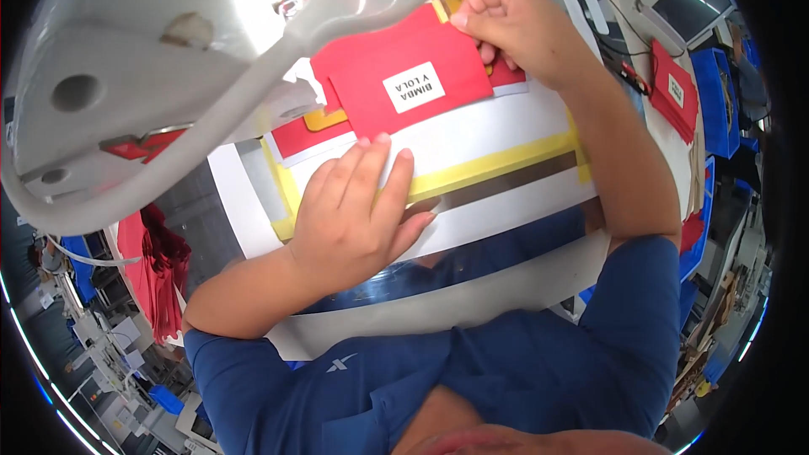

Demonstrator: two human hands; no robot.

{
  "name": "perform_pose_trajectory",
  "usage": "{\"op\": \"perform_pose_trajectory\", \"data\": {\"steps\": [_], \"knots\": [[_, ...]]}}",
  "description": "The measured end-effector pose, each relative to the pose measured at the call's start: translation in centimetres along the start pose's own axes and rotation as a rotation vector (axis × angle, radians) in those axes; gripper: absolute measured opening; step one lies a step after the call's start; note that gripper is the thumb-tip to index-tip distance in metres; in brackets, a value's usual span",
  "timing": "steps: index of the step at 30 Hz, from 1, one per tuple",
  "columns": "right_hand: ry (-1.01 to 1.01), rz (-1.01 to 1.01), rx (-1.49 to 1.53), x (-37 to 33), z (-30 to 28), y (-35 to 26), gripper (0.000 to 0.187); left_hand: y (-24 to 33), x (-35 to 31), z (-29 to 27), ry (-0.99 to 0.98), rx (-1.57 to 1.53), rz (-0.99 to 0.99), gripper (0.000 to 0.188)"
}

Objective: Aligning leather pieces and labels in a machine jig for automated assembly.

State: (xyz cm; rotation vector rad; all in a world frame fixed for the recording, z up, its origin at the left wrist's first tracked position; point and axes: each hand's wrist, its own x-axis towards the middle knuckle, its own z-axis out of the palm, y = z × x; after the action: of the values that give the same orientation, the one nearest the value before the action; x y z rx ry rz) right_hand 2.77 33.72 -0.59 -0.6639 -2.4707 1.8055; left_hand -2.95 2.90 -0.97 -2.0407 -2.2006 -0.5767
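Head cam view, looking down at a sewing workstation. A red fabric piece [404, 76] w/ a white rectangular label [414, 87] stitched near its centre lies on the white work surface [506, 131], under the large white sewing machine head [160, 76] that fills the upper left of the frame.

Left hand [350, 215] sits just below the red fabric piece: palm down, fingers [379, 173] spread flat and released, pressing on the surface and touching the piece's lower edge, gripping nothing. Right hand [518, 25] is at the piece's upper right corner, fingers curled tight in a pinch on that fabric edge.

Yellow tape strips [493, 164] run across the surface below and right of the red piece, like guide marks. More red fabric peeks out beneath the piece at its left and right. A stack of similar red labelled pieces [674, 93] lies well to its right; dark red cloth [164, 261] hangs to its lower left. The person wears a blue shirt [522, 354].

Judgement: to do this step well, keep the left palm flat so the piece can't shift, pull the pinched corner taut w/o puckering, and square the edges to the yellow tape.
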Motion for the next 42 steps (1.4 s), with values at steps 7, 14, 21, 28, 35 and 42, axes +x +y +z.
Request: {"op": "perform_pose_trajectory", "data": {"steps": [7,14,21,28,35,42], "knots": [[-0.045,0.095,-0.081,0.7,-0.8,-1.2,0.017,-1.5,-0.3,-1.5,-0.228,0.301,-0.311,0.097],[-0.021,-0.001,-0.059,0.8,-0.9,-1.5,0.019,-2.6,0.6,-2.4,-0.320,0.381,-0.344,0.094],[0.052,-0.105,-0.153,2.5,0.2,-3.3,0.021,-0.9,0.1,-3.3,-0.332,0.421,-0.367,0.088],[0.071,-0.150,-0.113,2.7,0.7,-1.9,0.018,-1.7,0.5,-1.3,-0.312,0.309,-0.316,0.099],[0.145,-0.294,-0.268,4.4,0.8,0.2,0.019,-3.0,0.1,-0.4,-0.198,0.267,-0.249,0.105],[0.168,-0.303,-0.300,4.6,0.6,0.6,0.021,-3.4,0.3,-0.4,-0.190,0.226,-0.262,0.101]]}}
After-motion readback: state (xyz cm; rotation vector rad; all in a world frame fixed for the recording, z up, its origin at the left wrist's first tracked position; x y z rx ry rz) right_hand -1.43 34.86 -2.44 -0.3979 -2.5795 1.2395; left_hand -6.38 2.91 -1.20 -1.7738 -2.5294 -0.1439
